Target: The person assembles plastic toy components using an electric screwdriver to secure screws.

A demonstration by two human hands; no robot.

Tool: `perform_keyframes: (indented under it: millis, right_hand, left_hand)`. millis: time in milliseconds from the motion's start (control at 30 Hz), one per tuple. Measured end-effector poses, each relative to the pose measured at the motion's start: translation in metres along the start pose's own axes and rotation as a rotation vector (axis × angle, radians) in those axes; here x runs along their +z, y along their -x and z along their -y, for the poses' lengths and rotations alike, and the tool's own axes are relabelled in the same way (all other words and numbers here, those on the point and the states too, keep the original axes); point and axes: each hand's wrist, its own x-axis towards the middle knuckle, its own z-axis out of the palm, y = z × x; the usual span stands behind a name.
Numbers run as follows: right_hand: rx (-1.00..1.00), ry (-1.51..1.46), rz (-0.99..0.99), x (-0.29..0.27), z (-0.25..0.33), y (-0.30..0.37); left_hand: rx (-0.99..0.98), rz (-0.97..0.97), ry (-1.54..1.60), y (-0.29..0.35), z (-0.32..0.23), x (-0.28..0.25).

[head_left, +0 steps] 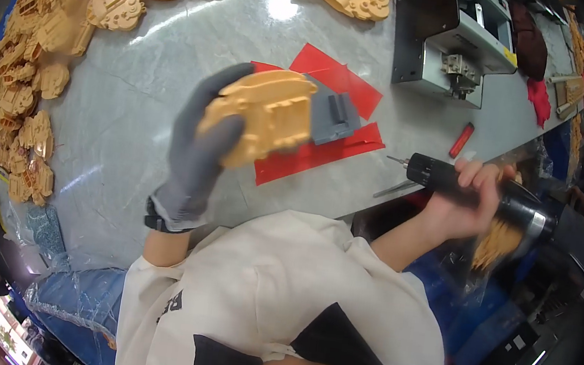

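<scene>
My left hand (198, 142), in a grey glove, is closed around a yellow-orange moulded plastic housing (274, 116) and holds it above the table. Just right of the housing, partly hidden by it, is a dark grey block (335, 111) with a raised ridge. Red sheets (320, 158) lie around and under this block. Bare-skinned, my right hand (476, 194) grips a black electric screwdriver (445, 178), its thin bit pointing left toward the block but apart from it.
Many similar yellow-orange housings (48, 28) are heaped along the table's left and far edges. A metal machine (461, 50) stands at the far right. A small red tool (462, 140) lies near the table's right edge, and a thin metal rod (395, 188) rests at the front edge.
</scene>
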Motion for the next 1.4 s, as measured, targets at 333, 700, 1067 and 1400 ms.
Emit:
perform_keyframes:
  millis: [333, 700, 1067, 1400]
  right_hand:
    - [-0.006, 0.025, 0.004, -0.017, -0.006, 0.002]
    - [0.01, -0.008, 0.078, -0.019, -0.004, 0.006]
    - [0.141, -0.481, 0.965, 0.06, 0.011, 0.014]
    - [0.099, -0.854, 0.768, 0.129, 0.054, 0.056]
  left_hand:
    - [0.205, -0.05, -0.788, -0.02, 0.031, 0.019]
    - [0.215, -0.063, -0.745, -0.01, 0.03, 0.032]
    - [0.626, -0.008, -0.758, 0.0, -0.001, 0.045]
    - [0.731, 0.185, -1.292, -0.026, 0.038, 0.066]
